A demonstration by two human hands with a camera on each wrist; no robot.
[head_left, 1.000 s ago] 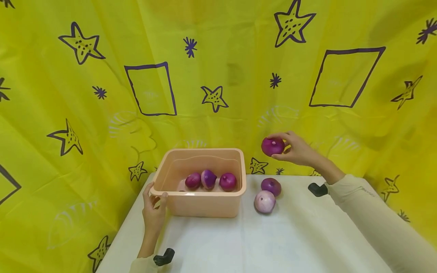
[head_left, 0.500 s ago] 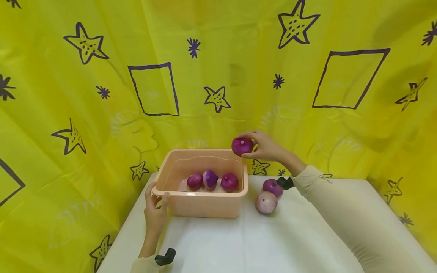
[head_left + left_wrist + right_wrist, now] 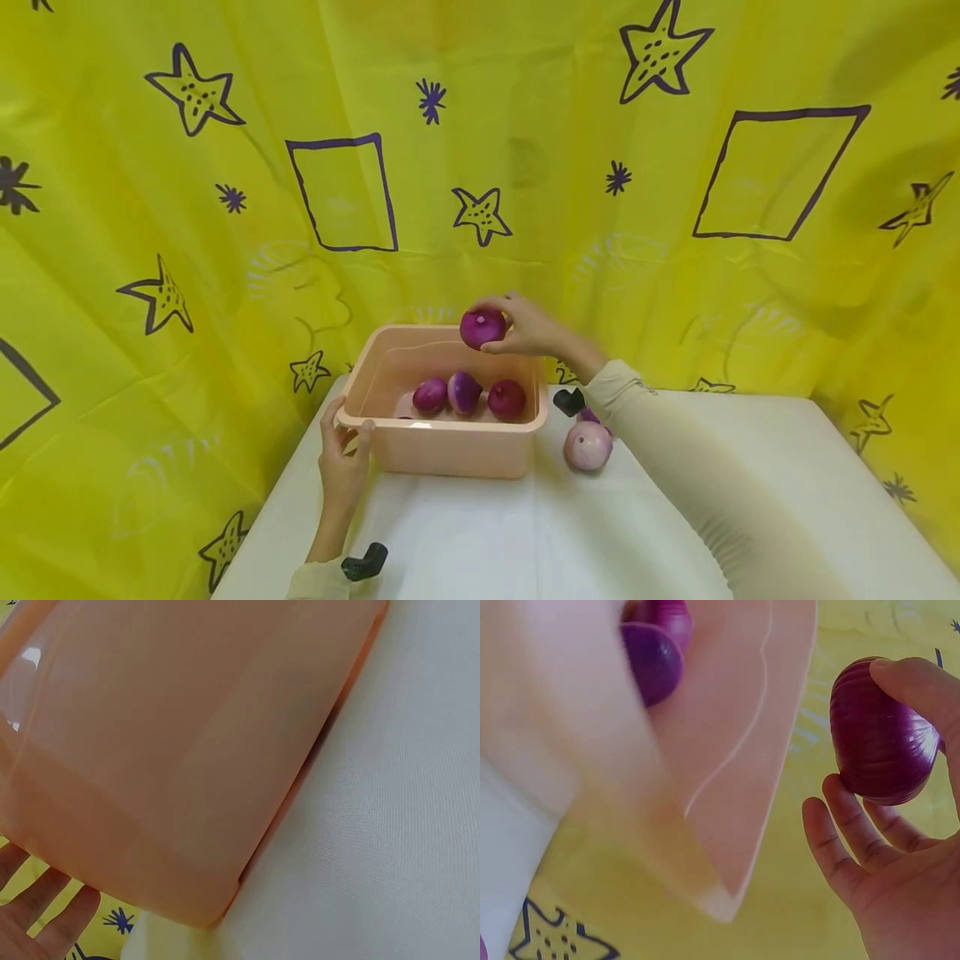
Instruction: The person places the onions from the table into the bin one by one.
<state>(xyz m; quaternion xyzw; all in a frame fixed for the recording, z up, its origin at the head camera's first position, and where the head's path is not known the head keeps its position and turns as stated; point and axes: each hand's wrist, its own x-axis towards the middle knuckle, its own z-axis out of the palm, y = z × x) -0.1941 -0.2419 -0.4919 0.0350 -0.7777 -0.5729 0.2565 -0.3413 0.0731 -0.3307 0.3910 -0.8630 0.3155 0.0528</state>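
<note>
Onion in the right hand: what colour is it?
Deep purple onion, with fine darker lines running along its skin; the right wrist view shows it best.

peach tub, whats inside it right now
Three purple onions lie in a row on the floor of the peach tub. A fourth onion is held by the right hand above the back rim, not inside. The near wall hides the floor's front strip.

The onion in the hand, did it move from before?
Yes. The onion in the right hand moved left, from beyond the tub's right side to above the back rim of the peach tub.
</note>
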